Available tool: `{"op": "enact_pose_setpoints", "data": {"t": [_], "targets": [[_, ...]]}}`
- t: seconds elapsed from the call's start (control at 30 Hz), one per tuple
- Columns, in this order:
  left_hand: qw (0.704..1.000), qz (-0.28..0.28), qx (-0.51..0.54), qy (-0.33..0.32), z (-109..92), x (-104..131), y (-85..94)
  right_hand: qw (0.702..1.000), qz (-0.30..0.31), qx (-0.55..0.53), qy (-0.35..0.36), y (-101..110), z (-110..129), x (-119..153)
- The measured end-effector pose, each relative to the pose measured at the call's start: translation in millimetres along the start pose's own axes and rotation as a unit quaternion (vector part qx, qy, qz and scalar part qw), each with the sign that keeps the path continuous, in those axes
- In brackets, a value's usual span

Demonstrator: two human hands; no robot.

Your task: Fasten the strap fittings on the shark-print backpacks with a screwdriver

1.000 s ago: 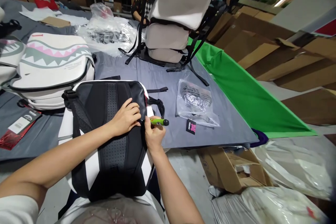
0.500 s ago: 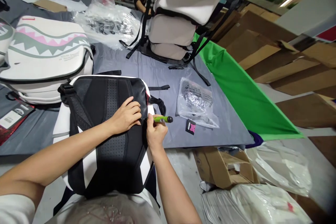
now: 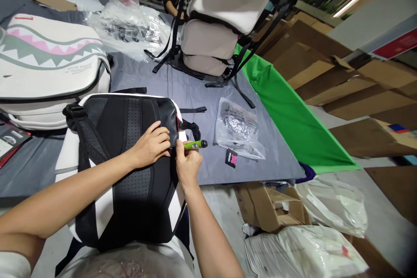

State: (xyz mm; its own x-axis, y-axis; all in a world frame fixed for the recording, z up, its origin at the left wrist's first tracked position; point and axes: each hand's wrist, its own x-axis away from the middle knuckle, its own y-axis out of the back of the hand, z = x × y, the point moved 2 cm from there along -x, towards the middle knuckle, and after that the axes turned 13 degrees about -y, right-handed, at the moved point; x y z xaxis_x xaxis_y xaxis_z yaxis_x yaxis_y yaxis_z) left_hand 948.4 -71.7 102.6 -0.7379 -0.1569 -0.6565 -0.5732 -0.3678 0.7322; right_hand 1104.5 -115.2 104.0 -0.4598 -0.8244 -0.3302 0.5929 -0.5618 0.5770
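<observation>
A black-and-white backpack [image 3: 137,208] lies back panel up, its lower end at my body and its upper part on the grey table. My left hand [image 3: 152,144] rests on the black padding near the right edge, fingers stretched and palm down. Close beside it, my right hand [image 3: 189,163] is closed around a green pen-like tool [image 3: 194,144] with a dark end pointing right. The tool's other end is hidden by the fingers at the backpack's edge. A bit of red shows just above, by a shoulder strap [image 3: 191,128].
A patterned backpack [image 3: 55,61] stands left. Beige bags with hanging straps [image 3: 224,4] stand behind. A clear plastic bag [image 3: 239,126] and a black tag [image 3: 231,157] lie right. Green cloth [image 3: 293,117], cardboard boxes [image 3: 319,65] and an open carton [image 3: 270,206] are beyond the table edge.
The view has swung slightly right, so most things sit farther left. Both hands stay at nearly the same spot on the backpack, the right still gripping the green tool.
</observation>
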Motion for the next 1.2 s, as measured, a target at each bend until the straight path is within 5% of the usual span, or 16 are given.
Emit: {"op": "enact_pose_setpoints", "data": {"t": [0.4,1.2], "targets": [[1.000,0.004,0.010,0.001,1.7,-0.3,-2.0,0.999,0.003,-0.003,-0.051,2.0,-4.6,-3.2],[1.000,0.009,-0.005,0.007,1.7,-0.4,-0.6,0.999,0.037,0.002,-0.036,1.2,-2.6,-10.0]]}}
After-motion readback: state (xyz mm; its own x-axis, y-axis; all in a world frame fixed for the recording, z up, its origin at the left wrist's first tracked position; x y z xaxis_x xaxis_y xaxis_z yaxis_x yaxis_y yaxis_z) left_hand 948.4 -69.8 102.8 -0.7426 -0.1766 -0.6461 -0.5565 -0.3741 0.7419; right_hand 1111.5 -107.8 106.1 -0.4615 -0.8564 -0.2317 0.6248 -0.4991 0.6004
